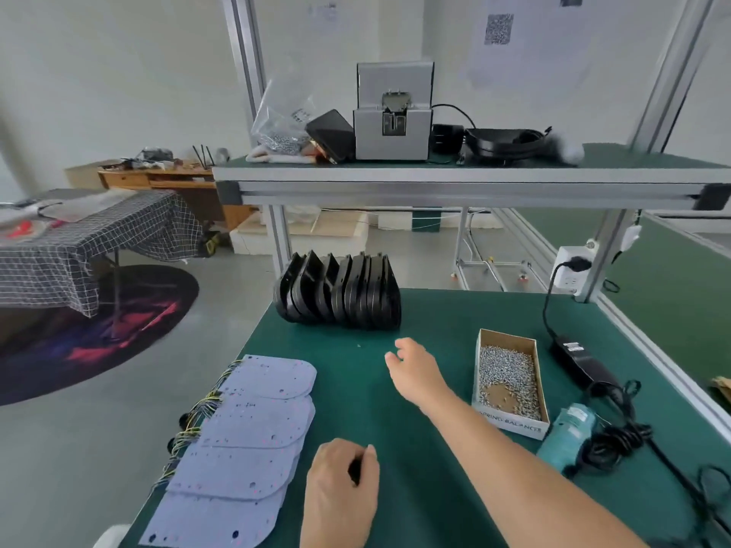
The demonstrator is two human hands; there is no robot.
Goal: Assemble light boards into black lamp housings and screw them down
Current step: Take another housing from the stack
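Several black lamp housings (340, 296) stand on edge in a row at the far left of the green mat (431, 389). Several pale blue light boards (253, 421) with yellow and black wires lie overlapped along the mat's left edge. A cardboard box of small silver screws (508, 375) sits to the right, with a teal electric screwdriver (565, 439) below it. My right hand (415, 369) reaches forward over the mat, fingers relaxed and holding nothing, short of the housings. My left hand (342, 492) hangs near the boards with fingers loosely curled; whether it holds anything is unclear.
A black power adapter (581, 359) and tangled cable lie at the right edge, plugged into a white socket (571, 270). The upper shelf (474, 172) carries a grey screw feeder (391, 112), a plastic bag and black parts. A checked-cloth table (79, 239) stands to the left.
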